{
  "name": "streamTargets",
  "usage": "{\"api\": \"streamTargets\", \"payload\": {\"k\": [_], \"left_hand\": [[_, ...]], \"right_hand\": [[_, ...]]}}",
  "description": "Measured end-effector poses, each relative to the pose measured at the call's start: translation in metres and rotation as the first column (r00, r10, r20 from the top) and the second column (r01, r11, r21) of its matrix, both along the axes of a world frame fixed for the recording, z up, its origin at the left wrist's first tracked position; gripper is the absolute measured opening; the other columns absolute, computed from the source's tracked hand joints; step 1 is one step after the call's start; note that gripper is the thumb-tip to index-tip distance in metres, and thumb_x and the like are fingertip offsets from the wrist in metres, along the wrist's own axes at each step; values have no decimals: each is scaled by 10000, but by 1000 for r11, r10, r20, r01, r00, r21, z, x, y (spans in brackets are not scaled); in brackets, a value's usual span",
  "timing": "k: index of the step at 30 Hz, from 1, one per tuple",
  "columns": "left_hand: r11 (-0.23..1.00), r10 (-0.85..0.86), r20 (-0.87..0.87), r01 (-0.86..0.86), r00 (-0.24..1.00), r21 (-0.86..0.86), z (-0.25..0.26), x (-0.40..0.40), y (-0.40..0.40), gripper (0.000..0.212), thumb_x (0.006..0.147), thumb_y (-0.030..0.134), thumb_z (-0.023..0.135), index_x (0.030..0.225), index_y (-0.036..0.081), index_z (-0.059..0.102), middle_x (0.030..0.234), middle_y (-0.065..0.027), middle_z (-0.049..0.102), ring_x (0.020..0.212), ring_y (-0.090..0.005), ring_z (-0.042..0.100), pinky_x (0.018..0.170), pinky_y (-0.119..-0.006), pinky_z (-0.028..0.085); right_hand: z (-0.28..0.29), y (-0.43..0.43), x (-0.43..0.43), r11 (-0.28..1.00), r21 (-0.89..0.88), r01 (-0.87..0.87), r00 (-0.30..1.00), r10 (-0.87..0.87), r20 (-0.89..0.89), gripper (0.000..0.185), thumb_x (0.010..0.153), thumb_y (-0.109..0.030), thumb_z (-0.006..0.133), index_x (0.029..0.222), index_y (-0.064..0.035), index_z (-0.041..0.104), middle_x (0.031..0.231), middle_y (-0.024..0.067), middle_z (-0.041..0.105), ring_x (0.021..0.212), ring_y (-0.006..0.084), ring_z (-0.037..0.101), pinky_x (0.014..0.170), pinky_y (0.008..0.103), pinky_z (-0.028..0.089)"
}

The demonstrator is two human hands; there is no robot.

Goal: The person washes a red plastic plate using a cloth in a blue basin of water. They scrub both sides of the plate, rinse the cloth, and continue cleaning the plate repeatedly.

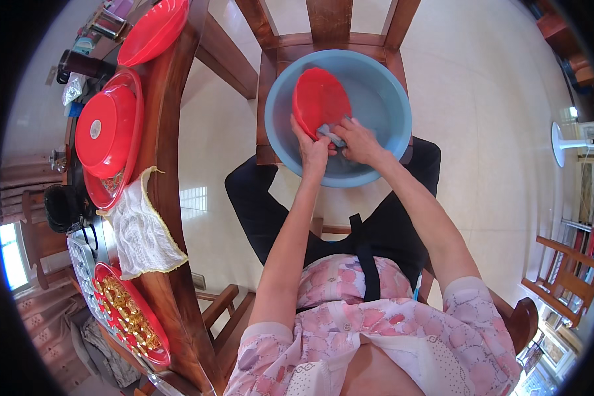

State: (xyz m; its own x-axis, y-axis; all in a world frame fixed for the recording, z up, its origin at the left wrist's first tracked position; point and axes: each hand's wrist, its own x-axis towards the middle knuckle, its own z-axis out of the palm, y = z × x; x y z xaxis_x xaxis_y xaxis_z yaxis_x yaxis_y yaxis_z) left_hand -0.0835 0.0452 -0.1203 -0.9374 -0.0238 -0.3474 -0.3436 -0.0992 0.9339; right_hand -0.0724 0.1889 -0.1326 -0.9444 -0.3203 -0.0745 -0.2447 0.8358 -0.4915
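A large blue plastic basin (404,106) with water in it stands on a wooden chair seat (269,64) before me. My left hand (313,151) grips the lower rim of a red plastic dish (321,99), which is held tilted inside the basin. Against the dish's near edge, my right hand (359,141) is closed on a wet, light blue-grey cloth (332,135). Both hands are close together over the basin's near half. Some of the fingers are hidden behind the dish and the cloth.
Along the left runs a wooden table (166,123). On it are an upturned red dish (111,133) in a red tray, another red dish (153,34), a white cloth (143,232) with yellow edging, and a red tray of gold-wrapped pieces (128,317).
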Motion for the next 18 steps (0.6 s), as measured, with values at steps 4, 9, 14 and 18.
{"api": "streamTargets", "payload": {"k": [4, 9, 14, 18], "left_hand": [[998, -20, -12, 19, 1000, -58, 1, -1, -1, 897, 719, -57, 484, 1466, 168, 41, 971, -176, 566, 537, -208, 593, 417, -291, 491], [999, -20, -26, 19, 999, -38, 3, 0, -3, 849, 735, -35, 504, 1456, 154, 97, 933, -157, 576, 512, -199, 584, 389, -281, 463], [999, 6, -11, -6, 1000, -46, 4, 2, 1, 818, 781, 19, 553, 1433, 143, 75, 909, -149, 579, 501, -203, 586, 384, -278, 468], [998, -55, -4, 55, 998, 0, 0, 4, 2, 836, 788, 39, 567, 1416, 136, 23, 885, -159, 574, 503, -207, 592, 380, -290, 481]], "right_hand": [[-7, 2, 1, 993, 109, 39, 999, -35, -42, 540, 618, -79, 730, 1128, -136, 562, 1123, 69, 517, 1035, 316, 494, 840, 428, 480], [-15, 2, 0, 979, 173, 109, 993, -101, -54, 537, 612, -85, 738, 1119, -136, 568, 1123, 56, 524, 1030, 306, 507, 818, 422, 488], [-10, 3, 0, 999, 40, 27, 998, -25, -60, 511, 630, -84, 724, 1115, -137, 571, 1118, 53, 545, 1042, 309, 522, 826, 427, 488], [-8, 3, -2, 993, -109, -39, 998, 34, -54, 491, 638, -64, 701, 1108, -139, 580, 1110, 54, 552, 1052, 307, 520, 840, 425, 488]]}}
